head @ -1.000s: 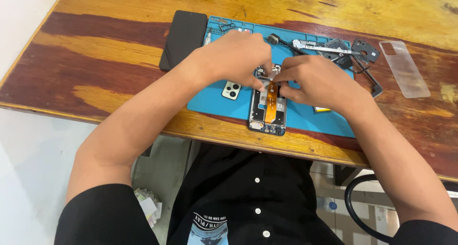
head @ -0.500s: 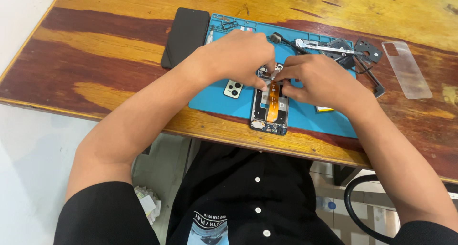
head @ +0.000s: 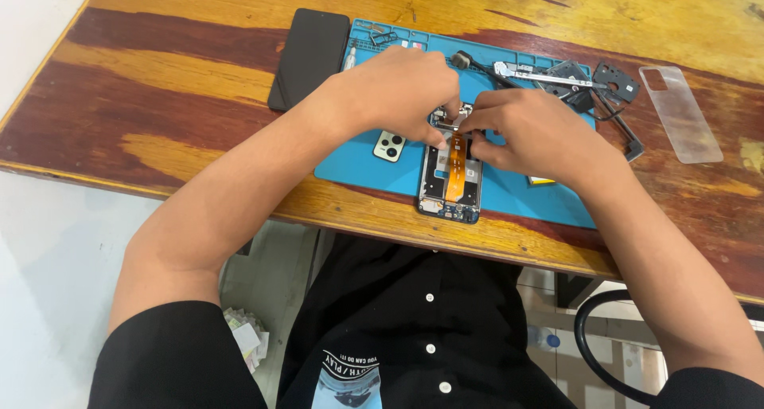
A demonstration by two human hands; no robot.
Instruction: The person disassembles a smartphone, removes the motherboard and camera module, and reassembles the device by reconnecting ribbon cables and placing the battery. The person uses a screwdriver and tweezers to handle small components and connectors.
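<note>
An opened phone body [head: 450,178] with an orange flex cable down its middle lies on a blue repair mat [head: 366,166]. My left hand [head: 398,91] rests over the phone's upper end, fingertips pinched on its top edge. My right hand [head: 529,134] comes in from the right, its fingers pressed on the same upper part beside the flex cable. Whatever small piece sits between the fingertips is hidden. A small camera cover [head: 389,146] lies on the mat just left of the phone.
A black phone panel [head: 310,55] lies at the mat's far left corner. Tweezers and black frame parts [head: 585,83] sit at the mat's far right. A clear phone case [head: 681,113] lies on the wooden table [head: 159,99]. A black cable loop [head: 593,349] hangs below the table's near edge.
Both hands stay on the phone's upper end with only slight finger shifts. The view has shifted a little.
</note>
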